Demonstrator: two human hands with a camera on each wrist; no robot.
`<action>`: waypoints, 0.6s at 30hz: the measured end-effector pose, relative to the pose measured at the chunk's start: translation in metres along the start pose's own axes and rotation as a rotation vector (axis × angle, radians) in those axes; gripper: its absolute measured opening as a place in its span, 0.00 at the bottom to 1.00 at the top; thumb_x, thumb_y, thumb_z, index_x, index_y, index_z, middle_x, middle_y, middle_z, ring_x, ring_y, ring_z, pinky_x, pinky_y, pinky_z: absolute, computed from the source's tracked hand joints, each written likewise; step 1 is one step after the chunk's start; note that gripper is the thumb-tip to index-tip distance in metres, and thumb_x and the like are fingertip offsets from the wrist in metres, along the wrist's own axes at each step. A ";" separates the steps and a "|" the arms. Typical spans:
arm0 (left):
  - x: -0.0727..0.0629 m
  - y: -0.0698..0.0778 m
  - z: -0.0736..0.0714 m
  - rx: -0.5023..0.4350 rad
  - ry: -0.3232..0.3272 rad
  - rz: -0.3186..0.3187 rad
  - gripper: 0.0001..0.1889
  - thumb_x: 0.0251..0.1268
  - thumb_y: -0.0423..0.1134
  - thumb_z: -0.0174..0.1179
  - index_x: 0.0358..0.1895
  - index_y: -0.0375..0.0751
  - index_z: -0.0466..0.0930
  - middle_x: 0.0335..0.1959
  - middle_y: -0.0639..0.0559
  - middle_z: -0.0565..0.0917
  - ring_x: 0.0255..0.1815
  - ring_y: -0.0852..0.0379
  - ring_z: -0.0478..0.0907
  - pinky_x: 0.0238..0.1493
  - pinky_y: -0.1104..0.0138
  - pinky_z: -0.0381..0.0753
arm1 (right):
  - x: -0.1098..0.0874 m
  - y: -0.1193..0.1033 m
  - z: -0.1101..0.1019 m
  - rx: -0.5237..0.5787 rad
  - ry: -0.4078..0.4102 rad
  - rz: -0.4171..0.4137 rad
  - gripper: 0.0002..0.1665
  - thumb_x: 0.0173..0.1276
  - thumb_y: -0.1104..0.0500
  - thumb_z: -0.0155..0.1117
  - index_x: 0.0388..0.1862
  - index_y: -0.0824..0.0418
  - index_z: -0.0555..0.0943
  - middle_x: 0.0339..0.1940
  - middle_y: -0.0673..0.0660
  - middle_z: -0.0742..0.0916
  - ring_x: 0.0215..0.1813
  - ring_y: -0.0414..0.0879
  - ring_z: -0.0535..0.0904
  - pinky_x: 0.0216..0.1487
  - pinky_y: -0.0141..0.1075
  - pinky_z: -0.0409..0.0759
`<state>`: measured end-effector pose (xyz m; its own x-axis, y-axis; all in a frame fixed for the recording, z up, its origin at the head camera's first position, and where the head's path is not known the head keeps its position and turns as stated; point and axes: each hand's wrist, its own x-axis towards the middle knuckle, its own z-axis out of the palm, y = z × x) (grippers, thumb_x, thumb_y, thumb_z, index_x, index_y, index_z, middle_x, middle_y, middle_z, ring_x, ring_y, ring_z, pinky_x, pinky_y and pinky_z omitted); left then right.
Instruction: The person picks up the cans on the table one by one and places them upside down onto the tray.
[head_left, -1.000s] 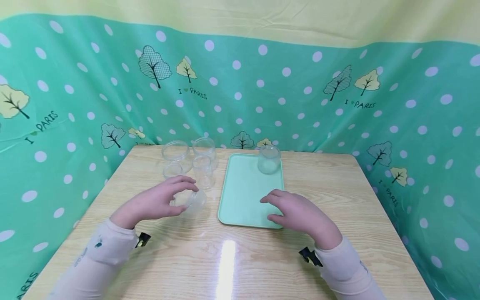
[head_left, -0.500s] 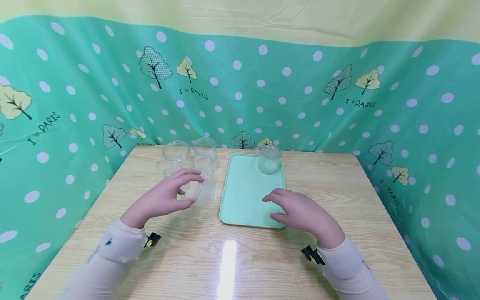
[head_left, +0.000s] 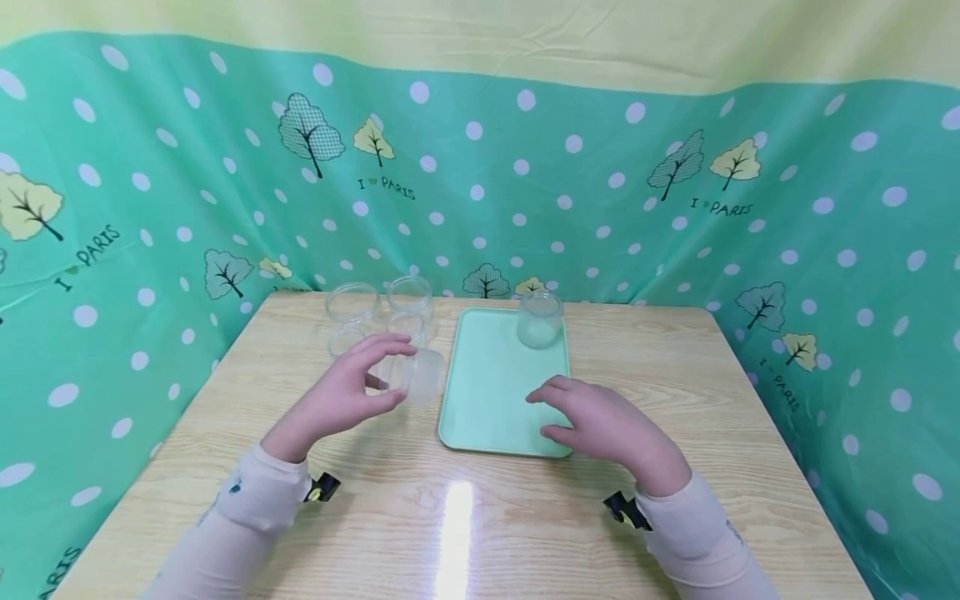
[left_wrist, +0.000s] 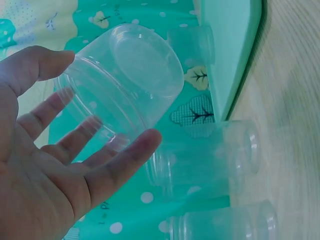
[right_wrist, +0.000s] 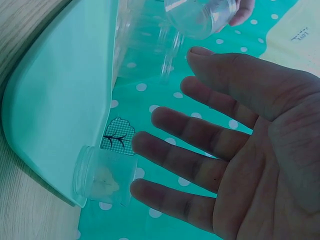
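Note:
My left hand point(head_left: 352, 392) grips a clear plastic jar point(head_left: 423, 377) by its ridged mouth end, between thumb and fingers. The jar is off the table and lies tipped sideways, its base pointing right toward the tray; in the left wrist view that base point(left_wrist: 145, 62) faces away from the palm. My right hand point(head_left: 603, 425) hovers over the tray's near right corner, holding nothing, with fingers spread and relaxed. On the light green tray point(head_left: 498, 392), at the far right corner, stands another clear jar point(head_left: 540, 321), its ridged rim against the tray in the right wrist view.
Several clear jars stand at the back left of the wooden table point(head_left: 637, 350), among them a wide one point(head_left: 352, 304) and a taller one point(head_left: 410, 292). Behind the table hangs a green dotted curtain point(head_left: 480, 192). Light reflects on the front of the table.
My left hand has carried the jar right and slightly up, toward the tray's left edge, turning it so its base points more to the right. The right hand has hardly moved.

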<state>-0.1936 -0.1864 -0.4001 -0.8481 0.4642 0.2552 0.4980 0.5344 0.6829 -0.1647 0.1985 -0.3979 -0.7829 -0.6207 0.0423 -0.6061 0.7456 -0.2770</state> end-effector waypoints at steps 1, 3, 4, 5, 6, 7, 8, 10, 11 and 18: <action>0.000 0.000 0.001 -0.008 0.001 -0.003 0.30 0.62 0.34 0.72 0.68 0.51 0.75 0.74 0.53 0.69 0.71 0.48 0.69 0.47 0.59 0.89 | 0.000 0.000 0.000 -0.001 0.000 -0.001 0.26 0.70 0.51 0.72 0.65 0.52 0.80 0.60 0.49 0.83 0.54 0.43 0.84 0.53 0.42 0.85; -0.001 0.000 0.002 -0.028 0.003 -0.007 0.30 0.62 0.34 0.72 0.68 0.51 0.75 0.74 0.53 0.69 0.72 0.48 0.69 0.47 0.58 0.89 | 0.000 0.000 0.000 -0.003 -0.001 -0.002 0.26 0.70 0.51 0.72 0.65 0.52 0.80 0.60 0.49 0.83 0.54 0.43 0.84 0.53 0.42 0.85; -0.002 0.000 0.003 -0.035 0.006 -0.008 0.30 0.62 0.33 0.72 0.68 0.51 0.76 0.74 0.53 0.69 0.72 0.48 0.69 0.47 0.57 0.89 | 0.000 0.000 0.000 -0.001 -0.001 -0.001 0.26 0.70 0.51 0.72 0.65 0.52 0.80 0.60 0.49 0.83 0.54 0.43 0.84 0.53 0.42 0.85; -0.002 0.000 0.003 -0.042 0.008 -0.007 0.30 0.62 0.33 0.72 0.68 0.51 0.76 0.74 0.53 0.69 0.72 0.48 0.69 0.47 0.57 0.89 | 0.000 0.000 -0.001 0.001 -0.002 -0.001 0.26 0.70 0.51 0.72 0.65 0.52 0.80 0.60 0.49 0.83 0.54 0.44 0.84 0.53 0.42 0.85; -0.003 0.000 0.004 -0.047 0.011 -0.005 0.30 0.62 0.33 0.72 0.68 0.50 0.76 0.74 0.53 0.69 0.72 0.48 0.69 0.48 0.57 0.89 | 0.000 0.000 -0.001 0.003 -0.003 -0.001 0.26 0.69 0.51 0.72 0.65 0.52 0.80 0.60 0.49 0.83 0.54 0.45 0.84 0.53 0.42 0.85; -0.003 0.000 0.004 -0.048 0.014 -0.001 0.30 0.62 0.33 0.72 0.67 0.50 0.76 0.74 0.52 0.69 0.72 0.48 0.69 0.48 0.57 0.89 | 0.000 0.000 -0.001 0.007 -0.003 -0.001 0.26 0.69 0.51 0.72 0.65 0.53 0.80 0.60 0.49 0.83 0.54 0.45 0.84 0.53 0.42 0.85; -0.003 0.001 0.005 -0.051 0.018 0.004 0.30 0.62 0.33 0.72 0.67 0.49 0.76 0.74 0.52 0.69 0.72 0.48 0.69 0.48 0.57 0.88 | 0.000 -0.001 -0.001 0.007 -0.002 -0.001 0.26 0.69 0.51 0.72 0.65 0.53 0.80 0.60 0.49 0.83 0.54 0.45 0.84 0.53 0.42 0.85; -0.003 0.002 0.005 -0.053 0.024 0.011 0.30 0.62 0.32 0.72 0.67 0.48 0.76 0.75 0.52 0.69 0.72 0.48 0.70 0.48 0.59 0.88 | 0.000 -0.001 -0.001 0.010 -0.001 -0.001 0.26 0.69 0.52 0.72 0.65 0.53 0.80 0.60 0.49 0.83 0.54 0.46 0.85 0.53 0.42 0.85; -0.002 0.003 0.005 -0.053 0.027 0.017 0.30 0.62 0.32 0.72 0.68 0.48 0.76 0.75 0.51 0.69 0.72 0.48 0.70 0.48 0.60 0.88 | 0.000 -0.001 -0.001 0.008 0.001 -0.001 0.26 0.69 0.52 0.72 0.65 0.53 0.80 0.60 0.49 0.83 0.54 0.46 0.84 0.53 0.42 0.85; 0.000 0.009 0.006 -0.062 0.029 0.039 0.30 0.62 0.33 0.72 0.68 0.50 0.76 0.75 0.50 0.68 0.72 0.48 0.69 0.49 0.60 0.88 | -0.001 -0.001 -0.002 -0.008 0.023 0.004 0.27 0.69 0.52 0.73 0.65 0.52 0.80 0.60 0.49 0.84 0.55 0.44 0.84 0.55 0.42 0.85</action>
<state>-0.1878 -0.1775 -0.3977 -0.8337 0.4626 0.3017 0.5194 0.4711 0.7129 -0.1637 0.1986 -0.3955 -0.7880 -0.6125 0.0630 -0.6044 0.7498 -0.2692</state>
